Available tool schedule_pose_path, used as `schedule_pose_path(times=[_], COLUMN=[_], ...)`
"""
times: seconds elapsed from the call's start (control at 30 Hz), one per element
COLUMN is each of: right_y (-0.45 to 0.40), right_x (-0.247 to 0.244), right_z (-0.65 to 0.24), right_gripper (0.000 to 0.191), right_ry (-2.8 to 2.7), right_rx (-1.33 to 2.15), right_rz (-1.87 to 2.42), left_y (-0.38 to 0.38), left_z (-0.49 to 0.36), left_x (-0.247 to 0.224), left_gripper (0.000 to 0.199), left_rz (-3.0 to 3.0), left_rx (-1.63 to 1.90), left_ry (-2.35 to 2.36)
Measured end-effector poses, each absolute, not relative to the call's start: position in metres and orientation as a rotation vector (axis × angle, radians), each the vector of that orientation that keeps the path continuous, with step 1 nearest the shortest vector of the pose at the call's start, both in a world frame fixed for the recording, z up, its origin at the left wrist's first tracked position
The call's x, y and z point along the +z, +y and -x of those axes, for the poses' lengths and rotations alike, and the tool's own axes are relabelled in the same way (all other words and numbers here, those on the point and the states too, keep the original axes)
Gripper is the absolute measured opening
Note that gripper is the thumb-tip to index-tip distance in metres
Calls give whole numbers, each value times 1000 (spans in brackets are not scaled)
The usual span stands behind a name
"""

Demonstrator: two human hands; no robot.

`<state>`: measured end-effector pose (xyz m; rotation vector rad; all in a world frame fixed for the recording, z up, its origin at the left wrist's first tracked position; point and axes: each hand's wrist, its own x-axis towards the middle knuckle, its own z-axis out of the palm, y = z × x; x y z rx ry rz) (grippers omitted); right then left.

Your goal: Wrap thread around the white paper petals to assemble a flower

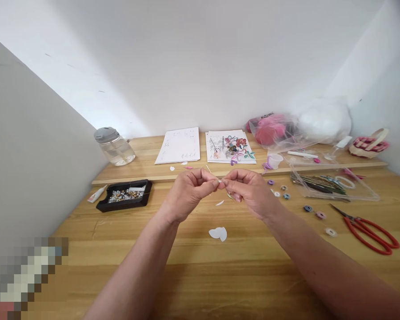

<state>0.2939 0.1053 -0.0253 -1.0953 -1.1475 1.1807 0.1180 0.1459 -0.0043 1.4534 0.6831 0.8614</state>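
Note:
My left hand [194,191] and my right hand [250,189] meet above the middle of the wooden table, thumbs and forefingers pinched together. Between the fingertips shows a tiny white piece [220,181], mostly covered, so its kind is unclear. A bit of green peeks out beneath my right fingers; I cannot tell whether it is held. Below my hands, a narrow white sliver [220,203] lies on the wood. Closer to me is a white cut-out with rounded lobes [219,233].
Left are a black tray [102,206] of beads, a glue tube [97,194] and a lidded water jug [113,146]. Right are red-handled scissors [370,233], several thread spools [307,208] and a clear box [363,194]. Papers [178,144] and a checked basket [368,146] stand behind.

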Motion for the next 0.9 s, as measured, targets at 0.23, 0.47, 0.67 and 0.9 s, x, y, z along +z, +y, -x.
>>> schedule_pose_path(times=[0.23,0.47,0.67,0.9], right_y=[91,81,99,105], right_x=[-21,-7,-11,-26], right_z=[-281,-288,-303,-296], right_gripper=[23,9,18,25], right_ry=[-1328,-1529,-1412,-1188], right_rx=[964,546,740,1103], right_rz=[1209,1225,1184,1129], left_y=[151,146,142,145], left_z=[-120,-120,-120,-119], left_x=[-10,-9,-5,-5], left_gripper=[18,15,14,17], left_rz=[-1372,-1506,-1508,-1444], left_rx=[1020,873,786,884], left_ry=[753,731,674,711])
